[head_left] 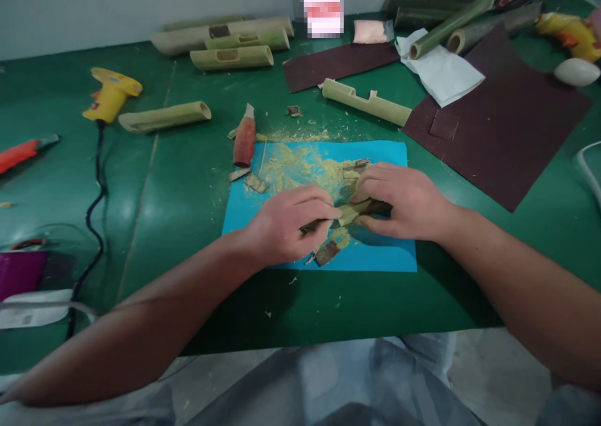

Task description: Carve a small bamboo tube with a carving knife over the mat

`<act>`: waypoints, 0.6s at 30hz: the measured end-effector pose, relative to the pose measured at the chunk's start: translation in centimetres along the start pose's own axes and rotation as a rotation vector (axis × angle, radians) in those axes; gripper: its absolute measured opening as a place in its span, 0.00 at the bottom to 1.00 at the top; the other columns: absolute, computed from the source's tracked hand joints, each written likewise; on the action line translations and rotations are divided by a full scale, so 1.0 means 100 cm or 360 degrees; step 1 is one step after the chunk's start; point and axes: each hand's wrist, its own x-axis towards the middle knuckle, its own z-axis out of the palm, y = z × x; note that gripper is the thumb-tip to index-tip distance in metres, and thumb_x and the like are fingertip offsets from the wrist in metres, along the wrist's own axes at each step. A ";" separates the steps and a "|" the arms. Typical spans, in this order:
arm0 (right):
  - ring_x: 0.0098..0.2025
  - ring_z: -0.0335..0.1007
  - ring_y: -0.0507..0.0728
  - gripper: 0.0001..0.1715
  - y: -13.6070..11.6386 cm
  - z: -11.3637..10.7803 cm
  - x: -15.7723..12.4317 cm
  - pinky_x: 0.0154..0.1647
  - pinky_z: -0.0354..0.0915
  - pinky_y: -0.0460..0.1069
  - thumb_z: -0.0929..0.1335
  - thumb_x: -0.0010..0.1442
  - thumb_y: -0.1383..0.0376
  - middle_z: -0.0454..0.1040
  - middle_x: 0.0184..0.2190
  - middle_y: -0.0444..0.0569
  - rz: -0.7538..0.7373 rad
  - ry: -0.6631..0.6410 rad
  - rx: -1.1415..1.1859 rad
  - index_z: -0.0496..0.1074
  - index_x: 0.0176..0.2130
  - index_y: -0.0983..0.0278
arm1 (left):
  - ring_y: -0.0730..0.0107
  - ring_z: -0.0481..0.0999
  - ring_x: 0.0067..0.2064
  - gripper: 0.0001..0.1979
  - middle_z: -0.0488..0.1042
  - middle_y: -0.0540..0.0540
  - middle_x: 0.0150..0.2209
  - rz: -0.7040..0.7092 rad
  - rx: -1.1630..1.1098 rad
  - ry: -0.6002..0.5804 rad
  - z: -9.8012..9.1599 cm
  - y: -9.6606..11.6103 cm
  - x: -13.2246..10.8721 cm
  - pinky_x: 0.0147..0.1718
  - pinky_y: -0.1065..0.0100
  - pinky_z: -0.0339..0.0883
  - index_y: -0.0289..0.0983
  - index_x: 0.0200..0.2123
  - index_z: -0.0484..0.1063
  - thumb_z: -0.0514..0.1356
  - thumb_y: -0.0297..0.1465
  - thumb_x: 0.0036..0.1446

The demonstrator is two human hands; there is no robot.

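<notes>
A short bamboo strip [353,212] is held just above the middle of a blue sheet [385,260], between two hands that meet over it. The right hand [406,203] is closed around the strip's right end, with the fingers curled over it. The left hand [286,225] is closed on the left end, which is pinched together with a thin dark slip whose nature cannot be told. The step is judged to be the paring or smoothing of this small piece. It is judged best done with the strip gripped close to the worked spot, pressure kept light, and fingertips kept clear of any edge, since so thin a piece is likely to split along its grain. The strip is pale yellow-green, fibrous and slightly curved. Fine yellowish shavings [300,166] are strewn over the far half of the sheet, and flat brown chips [327,252] lie near the left hand. At the sheet's far left corner a knife [245,141] with a red handle is laid down. To the far right, coarse dark-brown sandpaper [507,125] and a notched bamboo tube [364,102] rest on the smooth green table [188,181].
</notes>
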 end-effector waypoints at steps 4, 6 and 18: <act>0.43 0.69 0.59 0.08 -0.001 -0.001 0.001 0.42 0.61 0.53 0.71 0.63 0.57 0.76 0.37 0.48 0.0011 -0.0021 -0.0001 0.72 0.38 0.59 | 0.65 0.83 0.41 0.06 0.83 0.47 0.40 -0.0153 -0.0074 -0.0042 0.000 0.001 0.002 0.39 0.64 0.77 0.43 0.43 0.78 0.61 0.27 0.70; 0.43 0.69 0.59 0.08 -0.001 -0.002 0.001 0.42 0.61 0.53 0.71 0.63 0.58 0.76 0.37 0.48 0.0021 -0.0030 -0.0011 0.73 0.38 0.59 | 0.65 0.83 0.40 0.06 0.83 0.47 0.38 -0.0224 -0.0119 -0.0042 0.001 0.001 0.002 0.39 0.64 0.77 0.44 0.42 0.78 0.61 0.28 0.70; 0.42 0.68 0.58 0.08 -0.003 -0.002 0.001 0.41 0.60 0.52 0.70 0.64 0.57 0.75 0.36 0.48 0.0037 -0.0024 0.0010 0.74 0.37 0.60 | 0.68 0.83 0.39 0.08 0.83 0.49 0.38 -0.0411 -0.0297 0.0027 -0.001 0.005 0.008 0.39 0.67 0.76 0.43 0.42 0.81 0.61 0.27 0.70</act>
